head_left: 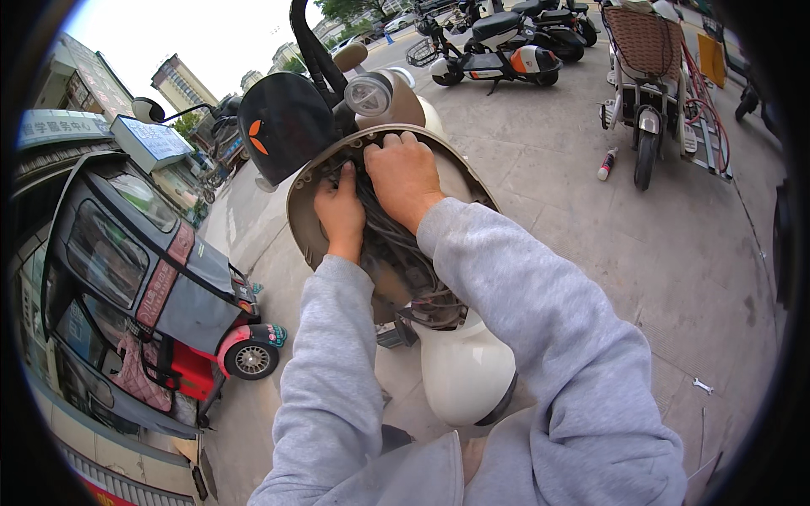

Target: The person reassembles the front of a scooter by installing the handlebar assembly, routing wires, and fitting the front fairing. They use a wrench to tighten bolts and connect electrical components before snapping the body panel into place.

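In front of me is the open front housing [301, 215] of a scooter, a tan shell with its inside bared. A bundle of dark cables [380, 223] runs down through it, between my hands. My left hand [340, 215] reaches into the left side of the shell, thumb up beside the cables, fingers bent and partly hidden. Near the upper rim, my right hand [405, 179] is closed with its knuckles up. What either hand grips is out of sight. Thinner wires [439, 308] gather at the bottom, above a white rounded scooter part [468, 371].
Above the shell are a round headlight [369, 94] and a black panel [283, 126]. A covered three-wheeler [160, 278] stands left. Parked scooters [498, 55] and one with a woven basket [645, 42] stand behind. A small bottle [607, 164] and a wrench [702, 386] lie right.
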A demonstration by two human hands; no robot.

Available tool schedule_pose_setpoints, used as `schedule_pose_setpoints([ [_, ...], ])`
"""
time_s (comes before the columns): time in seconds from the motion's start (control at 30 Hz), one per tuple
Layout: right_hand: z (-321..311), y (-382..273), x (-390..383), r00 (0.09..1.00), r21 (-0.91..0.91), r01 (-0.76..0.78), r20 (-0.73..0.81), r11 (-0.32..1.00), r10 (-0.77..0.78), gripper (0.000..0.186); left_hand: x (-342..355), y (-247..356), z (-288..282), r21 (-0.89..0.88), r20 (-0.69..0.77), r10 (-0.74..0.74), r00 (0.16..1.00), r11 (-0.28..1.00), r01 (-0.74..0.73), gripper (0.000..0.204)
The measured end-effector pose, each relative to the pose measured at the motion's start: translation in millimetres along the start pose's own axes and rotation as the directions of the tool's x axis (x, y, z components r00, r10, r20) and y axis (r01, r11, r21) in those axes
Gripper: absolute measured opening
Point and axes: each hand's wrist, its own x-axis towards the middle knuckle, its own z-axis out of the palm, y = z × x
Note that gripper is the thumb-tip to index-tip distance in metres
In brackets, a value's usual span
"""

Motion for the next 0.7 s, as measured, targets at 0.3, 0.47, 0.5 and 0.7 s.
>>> schedule_pose_setpoints([
  [0.3,4.2,-5.5,3.8,0.998,0.052,-0.058,-0.025,0.997,0.059,0.016,2.4,-4.9,1.2,-0.037,-0.017,0.006,1.000,0.999,-0.007,0.035],
  [0.47,4.7,-4.0,2.3,0.997,0.094,-0.058,-0.040,0.994,0.062,0.013,0.1,-1.7,0.2,-0.063,0.002,-0.023,1.000,0.998,0.023,0.035],
  [0.5,5.2,-4.3,2.0,0.996,0.097,-0.054,-0.061,0.994,0.060,0.013,-0.3,-1.4,0.3,-0.075,-0.003,-0.027,1.000,0.997,0.026,0.034],
  [0.7,9.2,-2.5,3.4,0.997,0.198,-0.055,-0.048,0.979,0.066,0.012,0.7,-3.8,0.4,-0.060,-0.007,0.001,1.000,0.998,-0.001,0.033],
])
